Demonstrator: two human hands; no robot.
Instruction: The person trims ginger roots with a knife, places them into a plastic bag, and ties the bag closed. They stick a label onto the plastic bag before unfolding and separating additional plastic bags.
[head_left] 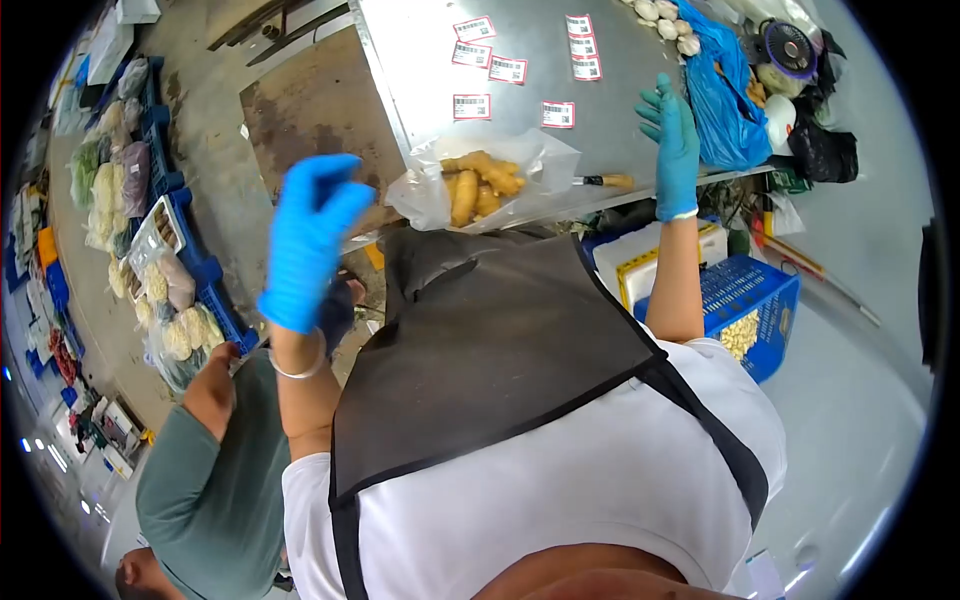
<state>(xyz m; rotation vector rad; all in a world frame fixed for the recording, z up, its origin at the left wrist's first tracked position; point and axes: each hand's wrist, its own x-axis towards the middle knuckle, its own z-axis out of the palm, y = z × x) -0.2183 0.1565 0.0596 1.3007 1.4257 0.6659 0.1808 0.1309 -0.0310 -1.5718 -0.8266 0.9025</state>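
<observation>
A clear plastic bag (553, 160) holding several pieces of ginger (483, 183) lies at the near edge of the metal table (530, 40), between my hands. My left hand (312, 235), in a blue glove, is raised left of the bag, apart from it, its bent fingers and thumb spread with nothing between them. My right hand (675, 150), in a teal glove, is over the table's right side with fingers stretched out, holding nothing. Between bag and right hand lies a small wooden-handled tool (612, 181), its kind unclear. Several barcode labels (508, 69) lie on the table.
Garlic bulbs (668, 28) and a blue plastic bag (715, 95) are at the table's right, near a small fan (787, 46). A blue crate (770, 290) stands below. Left are a stained brown board (315, 120), a person in green (215, 490) and crates of bagged produce (105, 205).
</observation>
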